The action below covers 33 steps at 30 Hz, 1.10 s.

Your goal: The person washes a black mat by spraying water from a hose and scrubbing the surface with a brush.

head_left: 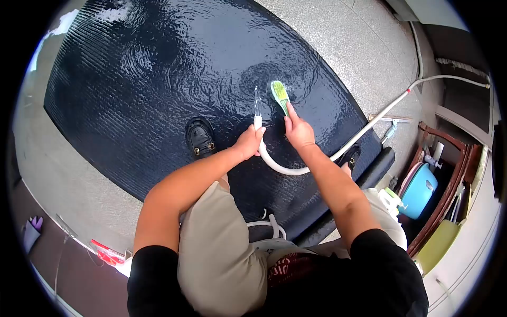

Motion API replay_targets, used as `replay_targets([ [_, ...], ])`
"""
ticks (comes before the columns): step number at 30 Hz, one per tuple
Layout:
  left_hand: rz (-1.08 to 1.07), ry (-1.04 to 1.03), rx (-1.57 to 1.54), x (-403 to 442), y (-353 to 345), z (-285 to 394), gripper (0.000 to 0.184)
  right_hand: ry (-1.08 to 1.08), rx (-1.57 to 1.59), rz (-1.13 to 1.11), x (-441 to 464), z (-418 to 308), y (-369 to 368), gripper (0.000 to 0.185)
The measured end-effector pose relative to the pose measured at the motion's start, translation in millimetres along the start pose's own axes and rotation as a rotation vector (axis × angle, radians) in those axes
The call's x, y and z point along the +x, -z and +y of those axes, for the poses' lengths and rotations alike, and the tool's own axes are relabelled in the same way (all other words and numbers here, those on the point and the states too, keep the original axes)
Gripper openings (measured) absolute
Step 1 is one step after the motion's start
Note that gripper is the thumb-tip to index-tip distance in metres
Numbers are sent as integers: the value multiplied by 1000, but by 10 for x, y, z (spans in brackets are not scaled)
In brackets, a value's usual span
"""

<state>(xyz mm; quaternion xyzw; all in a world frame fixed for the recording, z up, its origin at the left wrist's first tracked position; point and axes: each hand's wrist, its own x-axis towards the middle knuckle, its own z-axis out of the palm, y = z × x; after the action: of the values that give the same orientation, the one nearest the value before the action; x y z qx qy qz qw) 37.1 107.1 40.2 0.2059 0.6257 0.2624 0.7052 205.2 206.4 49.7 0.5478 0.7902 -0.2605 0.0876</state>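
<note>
My left hand [250, 141] is closed round a white hose [285, 170] near its end, and clear water runs from the mouth onto a dark mat [174, 63]. To its right, my right hand [299, 130] grips the handle of a green and white scrub brush [279, 92]. The brush's head points away from me, over the wet mat; whether its bristles touch the surface I cannot tell. Water covers much of the ribbed mat, with ripples around the stream and the brush. From my left hand the hose curves under my right forearm.
My black shoes [200, 138] stand on the mat. The hose runs off to the upper right. A squeegee [390, 131] lies by the mat's right edge. Beyond it, a wooden rack [446, 134] holds a blue basin [418, 191]. A red and white packet [108, 252] lies at lower left.
</note>
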Motion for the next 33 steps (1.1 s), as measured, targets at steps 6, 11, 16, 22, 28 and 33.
replay_targets([
  [6, 85, -64, 104, 137, 137, 239, 40, -42, 13, -9, 654, -505, 205, 48],
  [11, 129, -146, 285, 371, 9, -57, 41, -137, 2, -18, -561, 130, -182, 55],
  [16, -10, 10, 166, 184, -37, 20, 42, -158, -26, 32, 544, -224, 184, 49],
  [22, -56, -126, 250, 235, -50, 93, 34, -194, 78, 74, 990, -443, 272, 52],
  [28, -27, -159, 254, 271, -30, 94, 32, -134, -65, 39, 89, 85, -73, 58],
  [33, -29, -128, 160, 185, 12, 196, 33, -160, -57, 71, 1337, -382, 416, 49],
])
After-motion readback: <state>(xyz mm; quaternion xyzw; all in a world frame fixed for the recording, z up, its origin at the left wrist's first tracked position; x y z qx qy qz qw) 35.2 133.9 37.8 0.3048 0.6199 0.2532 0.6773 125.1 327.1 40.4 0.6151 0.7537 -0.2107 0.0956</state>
